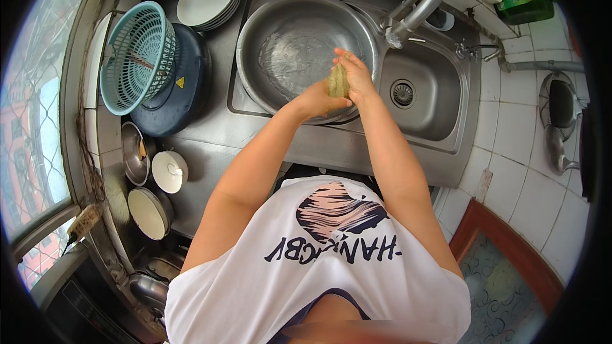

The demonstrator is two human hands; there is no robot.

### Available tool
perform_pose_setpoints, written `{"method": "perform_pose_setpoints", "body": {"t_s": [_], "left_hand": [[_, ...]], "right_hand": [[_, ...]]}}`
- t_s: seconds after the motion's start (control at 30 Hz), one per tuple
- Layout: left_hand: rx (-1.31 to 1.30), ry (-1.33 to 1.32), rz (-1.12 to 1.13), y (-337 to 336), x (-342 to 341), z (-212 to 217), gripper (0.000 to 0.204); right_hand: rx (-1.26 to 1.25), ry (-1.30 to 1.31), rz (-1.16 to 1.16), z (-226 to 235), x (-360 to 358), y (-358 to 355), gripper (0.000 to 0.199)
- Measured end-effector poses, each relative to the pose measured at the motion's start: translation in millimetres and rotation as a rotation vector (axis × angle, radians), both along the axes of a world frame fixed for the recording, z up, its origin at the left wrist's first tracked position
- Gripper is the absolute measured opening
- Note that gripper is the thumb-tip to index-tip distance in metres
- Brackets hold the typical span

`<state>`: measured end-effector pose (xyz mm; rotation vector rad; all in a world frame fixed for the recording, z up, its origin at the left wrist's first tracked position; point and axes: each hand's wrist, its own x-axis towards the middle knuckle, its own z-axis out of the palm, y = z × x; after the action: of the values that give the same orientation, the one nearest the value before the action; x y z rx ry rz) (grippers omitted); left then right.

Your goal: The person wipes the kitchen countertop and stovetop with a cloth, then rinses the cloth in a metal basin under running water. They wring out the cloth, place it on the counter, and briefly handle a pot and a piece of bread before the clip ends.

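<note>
1. The left hand (317,100) and right hand (359,78) are closed around a green lump (338,81).
2. They hold it over the basin (253,51), toward its near right edge.
3. I see plates (207,0) stacked near the counter's (220,105) far edge, a colander (141,57) by its left.

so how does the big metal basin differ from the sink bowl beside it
The basin is round, while the sink bowl is roughly rectangular with rounded corners. The basin holds what looks like shallow water; the sink bowl shows a drain. The left hand and right hand hold a greenish lump over the basin, not the sink bowl. Both are grey metal.
</note>
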<state>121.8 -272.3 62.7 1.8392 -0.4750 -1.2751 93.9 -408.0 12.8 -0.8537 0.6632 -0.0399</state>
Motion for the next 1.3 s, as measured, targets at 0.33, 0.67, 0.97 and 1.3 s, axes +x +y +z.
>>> {"method": "perform_pose_setpoints", "body": {"t_s": [0.33, 0.67, 0.97, 1.3], "left_hand": [[0.330, -0.840, -0.134, -12.5, -22.9, -22.3, 0.037], [-0.219, 0.211, 0.353, -1.1, -15.1, -12.3, 0.035], [-0.544, 1.085, 0.572, 4.8, -19.2, 27.3, 0.024], [-0.047, 0.158, 0.162, 8.7, -16.7, -7.4, 0.029]], "right_hand": [[-0.391, 0.096, 0.180, -4.9, 6.4, 4.5, 0.021], [-0.294, -0.047, 0.288, 30.3, 0.8, -0.9, 0.049], [-0.013, -0.250, 0.440, 34.5, -11.5, -11.5, 0.054], [-1.069, -0.038, 0.519, 11.9, -12.1, -2.0, 0.034]]}}
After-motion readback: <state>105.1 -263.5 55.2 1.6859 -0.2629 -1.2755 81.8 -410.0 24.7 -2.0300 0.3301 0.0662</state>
